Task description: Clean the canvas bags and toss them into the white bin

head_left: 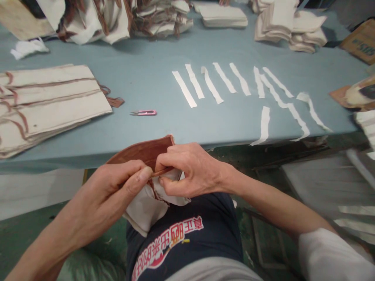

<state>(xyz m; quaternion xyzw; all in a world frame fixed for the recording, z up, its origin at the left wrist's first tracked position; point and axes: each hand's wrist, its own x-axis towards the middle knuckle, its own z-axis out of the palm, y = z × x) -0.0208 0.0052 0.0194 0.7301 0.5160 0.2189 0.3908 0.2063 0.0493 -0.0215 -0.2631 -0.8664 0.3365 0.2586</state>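
Just in front of the table's near edge, both my hands hold a sewn piece with a brown panel [137, 151] and a cream cloth part [148, 210]. My left hand [118, 191] pinches a thin brown strip [161, 171] at the seam between thumb and forefinger. Close beside it, my right hand [187, 169] has its fingers closed on the same strip from the other side. Cream flaps hang down below the fingers, over the dark apron [187, 238]. Part of the piece is hidden behind my hands.
Pink thread snips [144, 112] lie on the blue-covered table [140, 86]. To their right are several white strips [184, 89], some over the front edge. Flat cream pieces with brown trim [58, 101] are stacked at left. Cloth piles [224, 16] line the back; a carton [360, 42] stands right.
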